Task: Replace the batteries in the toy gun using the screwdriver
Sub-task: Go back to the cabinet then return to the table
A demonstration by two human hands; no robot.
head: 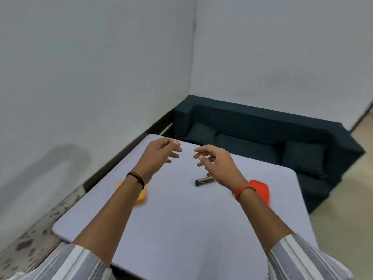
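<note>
Trouble from here, as I judge it, would be reaching blind: my right forearm hides part of the dark toy gun [204, 181] at about 1 o'clock from the bench [181, 229] centre, and no screwdriver is plainly visible, so I could knock the toy toward the orange lid [261, 189] at 3 o'clock. My left hand [161, 151] and right hand [214, 158] hover apart above the far side, fingers loosely curled, holding and touching nothing. A yellow lid [142, 196] sits at 9 o'clock under my left wrist.
</note>
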